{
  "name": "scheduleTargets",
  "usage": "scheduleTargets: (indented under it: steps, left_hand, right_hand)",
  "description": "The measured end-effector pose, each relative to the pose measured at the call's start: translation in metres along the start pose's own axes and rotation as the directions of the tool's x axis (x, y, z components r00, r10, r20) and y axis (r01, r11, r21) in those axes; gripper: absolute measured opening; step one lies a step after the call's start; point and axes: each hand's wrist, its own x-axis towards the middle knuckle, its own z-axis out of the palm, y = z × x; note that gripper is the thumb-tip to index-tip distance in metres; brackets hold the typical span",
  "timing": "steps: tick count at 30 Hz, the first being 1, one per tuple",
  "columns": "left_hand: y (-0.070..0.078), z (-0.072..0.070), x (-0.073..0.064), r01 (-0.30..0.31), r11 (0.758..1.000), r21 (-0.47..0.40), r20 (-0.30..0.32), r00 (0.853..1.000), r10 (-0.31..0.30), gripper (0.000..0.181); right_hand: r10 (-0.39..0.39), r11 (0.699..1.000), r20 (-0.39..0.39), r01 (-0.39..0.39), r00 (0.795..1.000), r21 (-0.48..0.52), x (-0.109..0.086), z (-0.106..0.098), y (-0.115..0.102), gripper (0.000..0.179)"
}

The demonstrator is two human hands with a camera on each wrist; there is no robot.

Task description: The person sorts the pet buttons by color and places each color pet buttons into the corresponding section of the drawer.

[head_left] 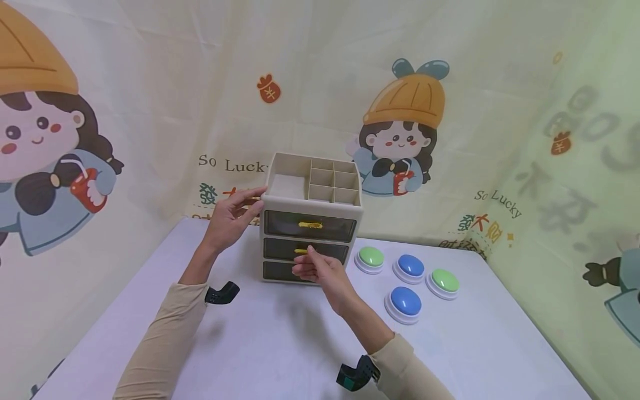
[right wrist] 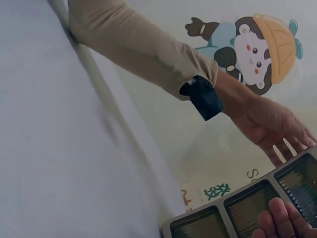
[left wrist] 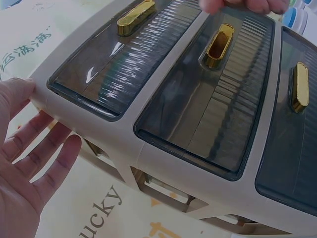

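Observation:
A beige desktop organizer [head_left: 312, 204] with three dark see-through drawers stands on the table, its drawers closed. My left hand [head_left: 232, 219] rests on the organizer's upper left edge, thumb toward the front and fingers along the side. In front of the middle drawer [head_left: 280, 248] is my right hand [head_left: 327, 275], its fingers loosely bent and its thumb close to the gold handle [left wrist: 220, 43]. The left wrist view shows that handle uncovered, with the right fingertips [left wrist: 252, 4] apart from it. Another gold handle [head_left: 310, 225] is on the top drawer.
Right of the organizer are green push buttons [head_left: 371, 256] and blue push buttons [head_left: 406, 300] on white bases. The organizer's top has open compartments [head_left: 321, 178]. A printed curtain [head_left: 320, 111] hangs behind the white table [head_left: 250, 344].

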Motion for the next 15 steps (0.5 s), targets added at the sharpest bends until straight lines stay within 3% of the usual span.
scheduleTargets:
  steps: [15]
  left_hand:
    - [-0.002,0.002,0.001,0.014,1.000,-0.007,-0.002,1.000,-0.014,0.042]
  right_hand:
    - [0.072,0.995,-0.036,-0.070,0.997,0.065,0.013,-0.011,0.013,0.055]
